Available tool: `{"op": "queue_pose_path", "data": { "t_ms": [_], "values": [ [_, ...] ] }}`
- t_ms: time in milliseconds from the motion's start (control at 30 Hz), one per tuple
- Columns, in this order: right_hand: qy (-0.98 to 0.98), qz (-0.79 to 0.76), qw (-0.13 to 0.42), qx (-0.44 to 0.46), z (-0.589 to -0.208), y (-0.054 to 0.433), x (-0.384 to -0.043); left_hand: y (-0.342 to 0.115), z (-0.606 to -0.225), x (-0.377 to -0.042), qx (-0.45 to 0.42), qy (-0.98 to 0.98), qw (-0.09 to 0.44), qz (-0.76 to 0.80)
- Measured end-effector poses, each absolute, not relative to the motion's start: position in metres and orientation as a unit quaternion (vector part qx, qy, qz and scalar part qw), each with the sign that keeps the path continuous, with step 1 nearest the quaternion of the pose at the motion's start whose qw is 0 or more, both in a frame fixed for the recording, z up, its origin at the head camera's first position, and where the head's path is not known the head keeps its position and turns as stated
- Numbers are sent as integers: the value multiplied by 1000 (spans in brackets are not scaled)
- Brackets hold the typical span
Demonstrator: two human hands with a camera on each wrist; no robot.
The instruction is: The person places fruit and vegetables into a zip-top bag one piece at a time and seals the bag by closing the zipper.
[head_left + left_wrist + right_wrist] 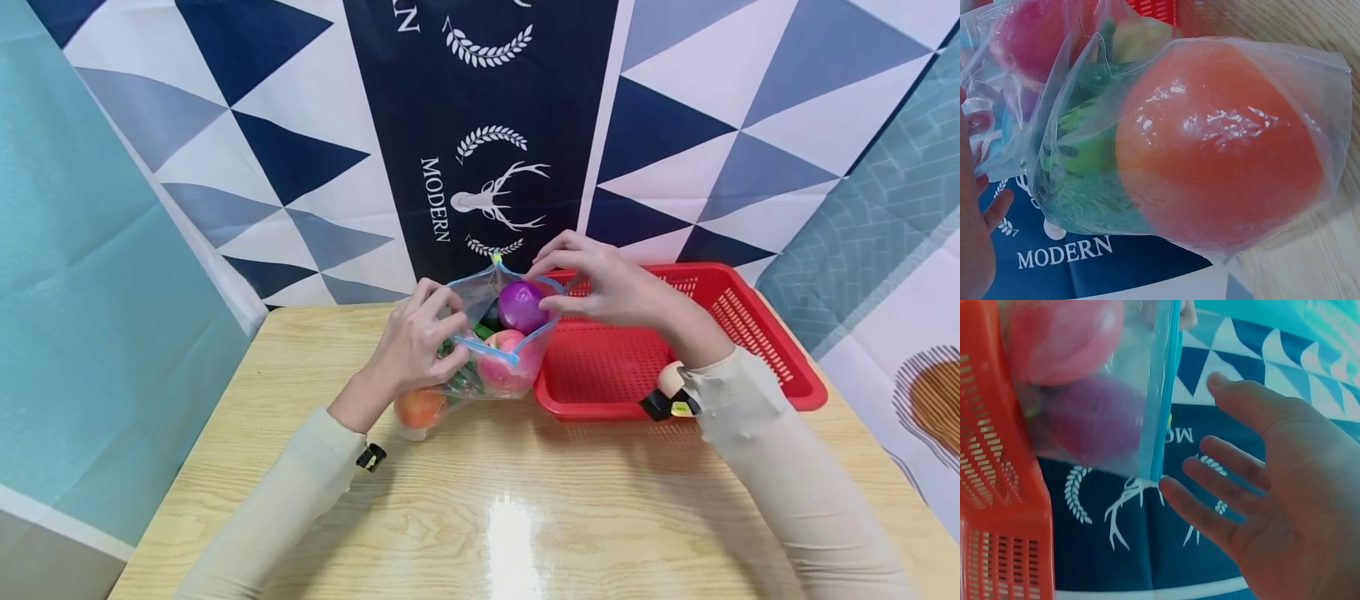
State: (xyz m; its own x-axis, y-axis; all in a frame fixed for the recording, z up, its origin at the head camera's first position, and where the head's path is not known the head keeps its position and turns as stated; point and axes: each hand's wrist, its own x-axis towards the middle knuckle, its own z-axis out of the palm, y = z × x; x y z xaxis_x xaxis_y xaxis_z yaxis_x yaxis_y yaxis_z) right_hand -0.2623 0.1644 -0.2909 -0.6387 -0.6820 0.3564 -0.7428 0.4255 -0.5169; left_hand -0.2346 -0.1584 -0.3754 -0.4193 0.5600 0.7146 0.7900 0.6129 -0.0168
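Note:
A clear zip bag [538, 360] with a blue zip edge stands with its mouth spread on the table. Inside it, a purple round vegetable or fruit [522, 307] lies beside a pink peach-like fruit [501, 363]. An orange-red round fruit [1222, 144] bulges in the bag's other end, next to something green [1085, 144]. My left hand [420, 337] pinches the near left part of the zip edge with curled fingers. My right hand [600, 279] is at the bag's right rim, thumb and fingers apart; in the right wrist view one fingertip is close to the zip corner.
A red plastic basket [780, 354] with slotted sides stands right of the bag, against it or nearly so. Behind the wooden table [420, 517] hangs a patterned cloth [487, 100] with a deer print. A teal sheet [97, 275] hangs on the left.

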Motion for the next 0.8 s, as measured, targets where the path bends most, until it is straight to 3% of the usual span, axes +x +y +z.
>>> {"op": "queue_pose_path", "data": {
  "t_ms": [233,567,800],
  "values": [
    [-892,296,9,342,-290,196,-279,-158,-376,-234,-408,-826,354,-162],
    [-942,172,-139,253,-315,250,-314,-158,-377,-233,-413,-823,356,-160],
    [-955,80,-261,118,-328,286,-327,-158,-377,-234,-414,-821,358,-165]
  ]
}}
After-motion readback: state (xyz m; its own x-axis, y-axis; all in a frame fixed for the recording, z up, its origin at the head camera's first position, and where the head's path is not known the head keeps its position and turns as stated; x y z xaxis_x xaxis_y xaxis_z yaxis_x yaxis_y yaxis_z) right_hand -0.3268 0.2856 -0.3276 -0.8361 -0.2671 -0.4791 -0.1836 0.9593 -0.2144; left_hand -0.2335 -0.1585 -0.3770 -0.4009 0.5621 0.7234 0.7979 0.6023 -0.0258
